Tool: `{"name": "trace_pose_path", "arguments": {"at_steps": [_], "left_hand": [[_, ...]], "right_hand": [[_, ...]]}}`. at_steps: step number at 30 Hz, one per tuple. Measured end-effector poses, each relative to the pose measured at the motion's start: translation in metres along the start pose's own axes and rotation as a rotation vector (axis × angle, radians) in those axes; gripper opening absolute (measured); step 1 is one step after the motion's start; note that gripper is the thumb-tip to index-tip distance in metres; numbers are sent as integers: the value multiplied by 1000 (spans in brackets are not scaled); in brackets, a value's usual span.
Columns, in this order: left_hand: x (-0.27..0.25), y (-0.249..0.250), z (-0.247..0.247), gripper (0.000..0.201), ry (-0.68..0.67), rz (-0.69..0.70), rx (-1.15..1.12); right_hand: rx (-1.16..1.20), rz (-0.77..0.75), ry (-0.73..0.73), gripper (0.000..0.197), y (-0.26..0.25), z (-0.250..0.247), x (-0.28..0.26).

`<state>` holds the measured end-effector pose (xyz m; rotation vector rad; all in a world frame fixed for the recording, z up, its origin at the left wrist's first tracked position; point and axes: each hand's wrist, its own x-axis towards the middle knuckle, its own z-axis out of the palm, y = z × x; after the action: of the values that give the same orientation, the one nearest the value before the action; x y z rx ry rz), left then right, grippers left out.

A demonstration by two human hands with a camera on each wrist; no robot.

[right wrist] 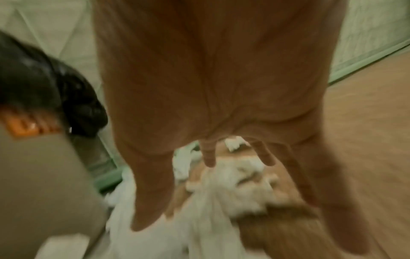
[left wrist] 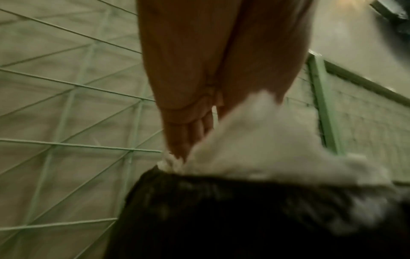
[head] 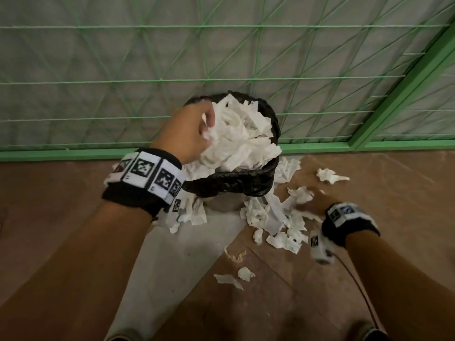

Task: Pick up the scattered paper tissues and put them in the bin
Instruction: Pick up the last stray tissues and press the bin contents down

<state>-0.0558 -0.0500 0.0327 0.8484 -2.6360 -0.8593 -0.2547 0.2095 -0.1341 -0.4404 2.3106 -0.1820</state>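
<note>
The bin (head: 231, 183) stands on the floor (head: 394, 217), right in front of the fence (head: 98, 70). A big pile of tissues (head: 241, 134) sits in the bin and sticks up over its top. The left hand (head: 187, 134) is on the left side of that pile. More tissues (head: 275, 217) lie on the floor, in front of the bin and to its right. The right hand (head: 310, 205) is down among them.

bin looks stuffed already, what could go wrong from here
The tissue heap stands above the bin rim and hangs over its near edge, so pressing with the left hand may tip pieces back onto the floor. The right hand, spread over the floor tissues, may leave small scraps behind.
</note>
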Motion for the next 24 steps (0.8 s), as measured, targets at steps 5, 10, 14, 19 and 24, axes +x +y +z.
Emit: {"name": "trace_pose_path", "arguments": {"at_steps": [5, 10, 14, 19, 24], "left_hand": [[15, 6, 22, 32, -159, 6, 336], [25, 2, 37, 41, -472, 7, 423], [21, 7, 21, 45, -426, -5, 377], [19, -1, -22, 44, -96, -66, -20], [21, -64, -37, 37, 355, -253, -288]], "right_hand": [[-75, -40, -22, 114, -9, 67, -2], [-330, -165, 97, 39, -40, 75, -9], [-67, -132, 39, 8, -41, 30, -7], [393, -189, 144, 22, -52, -62, -19], [838, -464, 288, 29, -113, -147, -102]]}}
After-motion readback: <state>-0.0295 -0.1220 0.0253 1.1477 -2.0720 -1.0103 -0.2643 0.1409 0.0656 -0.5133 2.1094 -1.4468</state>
